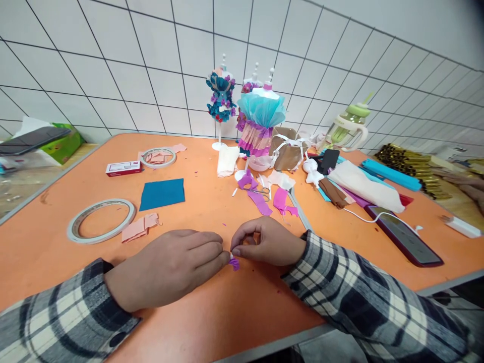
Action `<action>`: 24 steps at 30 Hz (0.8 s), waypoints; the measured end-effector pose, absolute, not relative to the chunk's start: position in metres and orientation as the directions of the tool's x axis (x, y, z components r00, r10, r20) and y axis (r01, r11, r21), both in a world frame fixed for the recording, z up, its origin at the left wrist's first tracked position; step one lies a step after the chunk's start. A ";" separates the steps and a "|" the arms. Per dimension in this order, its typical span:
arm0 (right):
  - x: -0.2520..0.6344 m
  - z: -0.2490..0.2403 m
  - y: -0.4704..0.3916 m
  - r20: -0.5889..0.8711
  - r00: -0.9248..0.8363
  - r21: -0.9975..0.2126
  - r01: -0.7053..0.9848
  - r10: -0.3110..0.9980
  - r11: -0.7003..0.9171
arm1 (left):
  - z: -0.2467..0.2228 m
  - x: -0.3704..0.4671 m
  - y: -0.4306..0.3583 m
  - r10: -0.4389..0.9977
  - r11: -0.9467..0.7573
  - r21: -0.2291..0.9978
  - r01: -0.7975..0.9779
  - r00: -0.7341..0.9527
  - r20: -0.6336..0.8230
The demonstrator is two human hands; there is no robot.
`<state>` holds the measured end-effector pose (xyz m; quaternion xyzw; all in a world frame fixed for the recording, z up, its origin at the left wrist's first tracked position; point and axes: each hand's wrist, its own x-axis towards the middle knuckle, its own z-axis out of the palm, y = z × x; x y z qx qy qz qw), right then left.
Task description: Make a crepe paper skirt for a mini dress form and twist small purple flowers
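Observation:
A small scrunched purple paper piece (pixel 234 263) with a whitish tip shows between my fingertips, low over the orange table (pixel 200 312). My left hand (pixel 170 267) has its fingers pressed together, their tips on the piece. From the other side my right hand (pixel 266 242) pinches at the whitish tip with thumb and forefinger. Beyond my hands lie scissors (pixel 261 191) on purple paper strips (pixel 260 202) and magenta scraps (pixel 282 200). Left of them are a blue paper square (pixel 162 194), folded pink paper (pixel 139 228) and a tape roll (pixel 71 228).
Small dress forms stand at the back, one in teal (pixel 221 98), one in a light-blue and purple dress (pixel 260 113). Right are a green-lidded bottle (pixel 350 126) and a phone (pixel 410 239). A red box (pixel 124 168) and second tape roll (pixel 172 157) lie back left.

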<state>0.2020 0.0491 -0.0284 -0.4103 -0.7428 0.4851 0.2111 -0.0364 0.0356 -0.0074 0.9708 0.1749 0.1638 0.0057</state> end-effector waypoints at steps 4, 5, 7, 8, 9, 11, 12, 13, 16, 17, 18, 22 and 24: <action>0.200 -0.030 0.048 0.029 -0.582 -0.847 0.418 0.813 0.330 | -0.012 -0.033 0.034 0.340 -0.936 0.006 0.351 0.904 0.257; 0.200 -0.031 0.048 0.077 -0.596 -0.824 0.413 0.799 0.388 | -0.014 -0.031 0.035 0.332 -0.939 -0.013 0.345 0.912 0.241; 0.200 -0.033 0.050 0.176 -0.636 -0.749 0.408 0.751 0.522 | -0.020 -0.030 0.036 0.318 -0.942 -0.039 0.333 0.923 0.218; 0.200 -0.034 0.051 0.217 -0.656 -0.704 0.409 0.723 0.581 | -0.024 -0.029 0.037 0.322 -0.940 -0.040 0.338 0.922 0.215; 0.200 -0.035 0.051 0.246 -0.671 -0.665 0.409 0.700 0.625 | -0.027 -0.029 0.039 0.340 -0.934 -0.033 0.355 0.915 0.217; 0.199 -0.035 0.052 0.267 -0.677 -0.633 0.413 0.686 0.655 | -0.032 -0.029 0.041 0.392 -0.915 0.000 0.403 0.889 0.238; 0.199 -0.034 0.052 0.262 -0.670 -0.643 0.415 0.695 0.643 | -0.034 -0.029 0.042 0.414 -0.906 0.020 0.423 0.875 0.252; 0.199 -0.034 0.051 0.245 -0.661 -0.665 0.418 0.710 0.619 | -0.035 -0.029 0.043 0.430 -0.899 0.039 0.436 0.863 0.264; 0.197 -0.031 0.047 0.160 -0.636 -0.733 0.436 0.755 0.522 | -0.034 -0.029 0.044 0.432 -0.900 0.082 0.428 0.850 0.303; 0.196 -0.030 0.045 0.129 -0.633 -0.752 0.440 0.764 0.491 | -0.034 -0.029 0.043 0.430 -0.901 0.094 0.423 0.846 0.317; 0.195 -0.029 0.044 0.098 -0.631 -0.769 0.443 0.770 0.461 | -0.033 -0.028 0.043 0.429 -0.902 0.110 0.418 0.840 0.332; 0.194 -0.027 0.043 0.054 -0.570 -0.805 0.461 0.820 0.373 | -0.034 -0.026 0.041 0.449 -0.893 0.154 0.423 0.814 0.367; 0.194 -0.029 0.044 0.042 -0.537 -0.833 0.447 0.843 0.327 | -0.035 -0.027 0.041 0.449 -0.891 0.125 0.436 0.813 0.369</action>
